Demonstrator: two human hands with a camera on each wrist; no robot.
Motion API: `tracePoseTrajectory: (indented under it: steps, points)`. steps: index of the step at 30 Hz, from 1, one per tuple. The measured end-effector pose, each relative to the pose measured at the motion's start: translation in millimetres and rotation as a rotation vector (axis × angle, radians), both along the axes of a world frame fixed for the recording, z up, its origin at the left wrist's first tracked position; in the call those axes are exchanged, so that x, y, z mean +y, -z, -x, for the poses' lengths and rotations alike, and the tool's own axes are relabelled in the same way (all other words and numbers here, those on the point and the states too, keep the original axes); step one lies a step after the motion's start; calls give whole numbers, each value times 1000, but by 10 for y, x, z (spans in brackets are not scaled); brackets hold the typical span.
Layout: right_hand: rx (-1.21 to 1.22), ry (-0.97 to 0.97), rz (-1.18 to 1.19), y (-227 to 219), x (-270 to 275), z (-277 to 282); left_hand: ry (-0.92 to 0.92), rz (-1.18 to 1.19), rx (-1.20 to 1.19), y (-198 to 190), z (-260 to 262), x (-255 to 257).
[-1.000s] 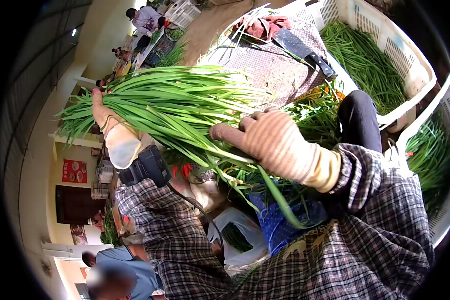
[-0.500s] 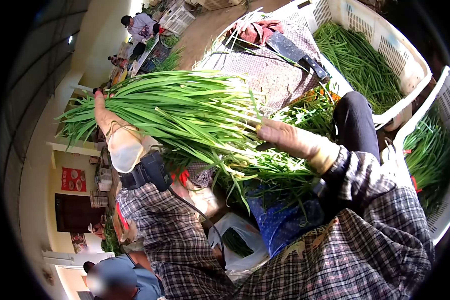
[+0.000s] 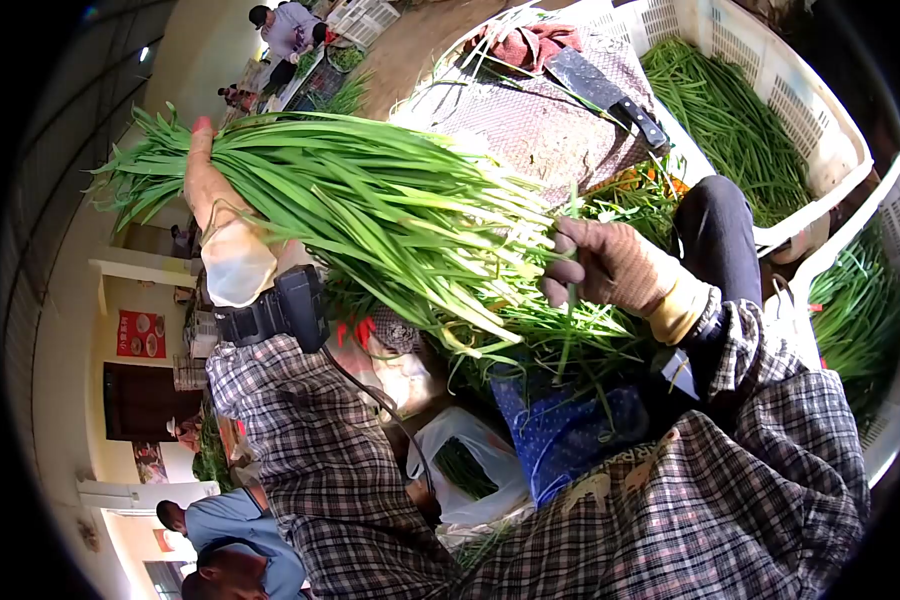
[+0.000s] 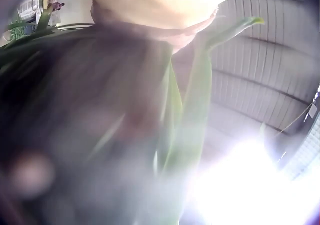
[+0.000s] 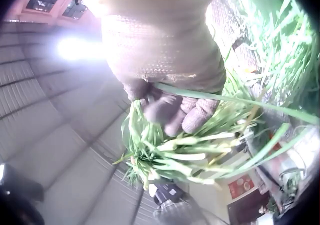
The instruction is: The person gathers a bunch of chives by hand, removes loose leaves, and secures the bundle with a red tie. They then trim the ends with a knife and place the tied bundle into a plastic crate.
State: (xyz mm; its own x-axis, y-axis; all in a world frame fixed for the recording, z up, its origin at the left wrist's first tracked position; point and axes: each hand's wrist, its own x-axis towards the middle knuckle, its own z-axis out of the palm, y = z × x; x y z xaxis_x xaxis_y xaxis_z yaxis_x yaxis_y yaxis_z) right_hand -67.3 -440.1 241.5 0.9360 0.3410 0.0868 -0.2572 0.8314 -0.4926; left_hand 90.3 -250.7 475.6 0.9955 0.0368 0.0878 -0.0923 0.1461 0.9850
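A thick bunch of garlic chives (image 3: 370, 200) lies across my left hand (image 3: 202, 165), which grips it near the leafy end, thumb up on the far side. The pale stalk ends point right toward my right hand (image 3: 615, 265), in a knitted glove. Its curled fingers pinch a loose green chive leaf (image 5: 240, 101), which trails out of the glove in the right wrist view. Just below those fingers, the stalk ends (image 5: 195, 155) fan out. Blurred leaves (image 4: 192, 115) and a pale sleeve cover (image 4: 155, 5) fill much of the left wrist view.
A cleaver (image 3: 610, 98) and a reddish cloth (image 3: 525, 45) lie on a textured mat (image 3: 510, 125). White crates (image 3: 760, 70) of chives stand at right. Loose trimmings (image 3: 590, 335) lie in my lap, above a blue dotted cloth (image 3: 570, 430) and a plastic bag (image 3: 505, 470). Other people sit farther off.
My right hand has moved from over the bunch to its stalk ends and now pinches a leaf; the leaf it trailed earlier is gone. The bunch tilts more, stalks lower.
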Motion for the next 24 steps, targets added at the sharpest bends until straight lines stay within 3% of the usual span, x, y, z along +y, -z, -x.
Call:
tracePoseTrajectory:
  steps: [1,4,5,7,8,9,11,13,15,16,17,19,21,23,24]
  points:
    - [-40,12,151,26,-65,126,4,30,93,-16,52,-4]
    - [-93,-70,505,383,-223,307,-30,-23,28,16,-251,263]
    - [-51,-79,826,386,-264,391,-43,-42,5,2,-220,232]
    - [-459,-1,2168,366,-183,512,-129,-80,-9,-13,-136,190]
    - [-652,424,2428,248,-76,584,-113,-59,-16,-9,-107,187]
    - [-513,315,2129,86,-69,580,-97,-42,-19,8,-92,176]
    - [-458,284,1508,-254,-74,471,-86,-74,-6,-5,-34,112]
    - [-426,312,1108,-202,70,156,-14,-9,5,7,-138,132]
    - [-312,247,512,-197,205,-110,64,2,-1,14,-240,177]
    - [-402,256,325,-237,227,-208,46,-25,-40,-20,-338,209]
    - [-207,145,-140,-215,380,-364,21,-51,-77,-48,-432,245]
    - [-93,27,-282,-175,374,-397,-29,-101,-143,-70,-594,300]
    - [-64,50,-206,-196,307,-429,-74,-154,-201,-64,-730,335]
    - [144,255,-46,-459,227,-341,-14,-171,-213,-79,-433,210]
    - [169,219,-106,-327,177,-443,15,-192,-208,-87,-308,150]
